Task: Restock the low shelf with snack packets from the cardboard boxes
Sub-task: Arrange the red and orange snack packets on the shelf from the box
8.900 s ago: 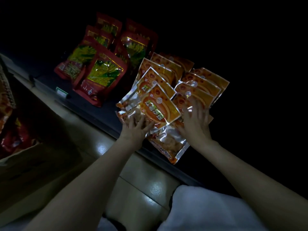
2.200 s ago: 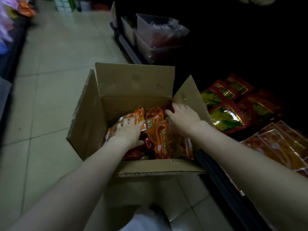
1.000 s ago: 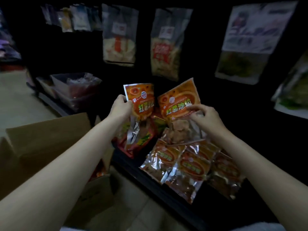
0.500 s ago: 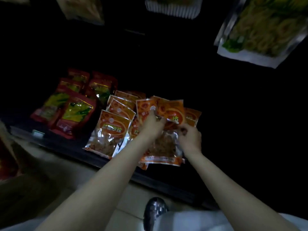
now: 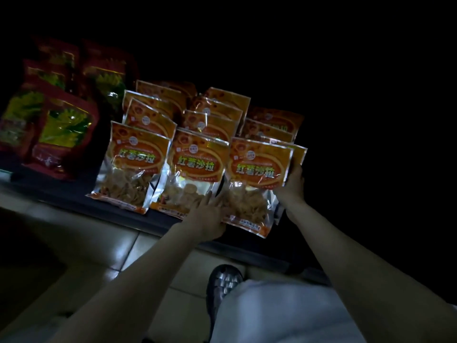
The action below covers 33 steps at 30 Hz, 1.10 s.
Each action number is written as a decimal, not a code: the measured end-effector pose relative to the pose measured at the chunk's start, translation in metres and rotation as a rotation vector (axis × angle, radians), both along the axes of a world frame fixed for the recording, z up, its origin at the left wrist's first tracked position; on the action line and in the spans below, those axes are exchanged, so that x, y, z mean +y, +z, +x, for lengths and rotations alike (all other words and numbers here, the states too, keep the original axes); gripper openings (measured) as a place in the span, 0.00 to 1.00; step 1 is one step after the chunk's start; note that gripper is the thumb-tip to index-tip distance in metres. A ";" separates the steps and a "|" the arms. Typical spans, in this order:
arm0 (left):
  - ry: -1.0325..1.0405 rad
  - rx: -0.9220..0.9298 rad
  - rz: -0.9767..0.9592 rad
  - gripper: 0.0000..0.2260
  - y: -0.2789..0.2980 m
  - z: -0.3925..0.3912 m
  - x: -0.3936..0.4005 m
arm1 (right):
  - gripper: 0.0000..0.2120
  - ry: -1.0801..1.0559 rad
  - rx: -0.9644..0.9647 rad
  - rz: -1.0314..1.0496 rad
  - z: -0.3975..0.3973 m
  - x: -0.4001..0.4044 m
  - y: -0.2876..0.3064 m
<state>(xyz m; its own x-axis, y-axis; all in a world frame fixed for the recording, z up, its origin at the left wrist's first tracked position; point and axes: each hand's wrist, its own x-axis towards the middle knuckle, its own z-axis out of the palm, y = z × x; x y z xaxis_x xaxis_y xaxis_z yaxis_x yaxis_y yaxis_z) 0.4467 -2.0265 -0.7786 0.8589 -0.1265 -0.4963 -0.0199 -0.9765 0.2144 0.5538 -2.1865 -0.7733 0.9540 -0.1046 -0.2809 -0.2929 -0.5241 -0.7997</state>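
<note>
While the whole scene is pretty dark, you can make out both hands working the front-right orange packet (image 5: 257, 179) on the low shelf (image 5: 138, 214). Left hand (image 5: 206, 219) sits at that packet's lower left corner, fingers fairly straight and spread, touching its clear bottom part and brushing the middle front packet (image 5: 195, 174) right beside it. Can't really tell if the thumb is tucked under anything. Right hand (image 5: 293, 184) is on the opposite side, curled round the packet's right edge, with another orange packet (image 5: 300, 153) peeking out just behind the one it grips.

To the left of the left hand there's a third front packet (image 5: 131, 169), so three orange ones stand in a row along the shelf edge, all leaning back a bit. Beyond the hands, further into the shelf, more orange packets (image 5: 212, 117) are stacked in overlapping rows behind each front one.

Way off left of the left hand are the red packets with green-yellow windows (image 5: 61, 134), also leaning back, mostly lost in the shadow.

Below the arms you get pale floor tiles (image 5: 123, 243), a dark woven shoe (image 5: 222, 283) between the forearms, and a light trouser leg (image 5: 277, 315) under the right arm.
</note>
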 end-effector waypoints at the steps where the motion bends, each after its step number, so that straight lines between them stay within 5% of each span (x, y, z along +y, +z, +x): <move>1: -0.019 0.025 0.036 0.26 -0.007 0.000 -0.003 | 0.44 0.019 0.000 -0.066 0.002 -0.001 -0.002; 5: -0.027 0.047 0.102 0.28 -0.013 0.001 -0.009 | 0.50 0.089 -0.054 -0.316 0.001 -0.003 -0.013; 12: -0.052 0.094 0.109 0.31 -0.010 0.010 -0.005 | 0.49 0.253 -0.113 -0.399 0.003 -0.004 -0.014; 16: 0.031 -0.091 0.051 0.29 0.006 0.010 -0.005 | 0.45 0.287 -0.179 -0.483 0.002 -0.002 0.013; 23: 0.260 -0.269 0.128 0.26 0.085 -0.014 0.033 | 0.42 0.419 -0.163 -0.310 -0.023 0.034 0.084; 33: 0.687 -0.689 0.345 0.20 0.201 -0.188 0.181 | 0.35 1.047 -0.341 -0.286 -0.152 0.210 0.195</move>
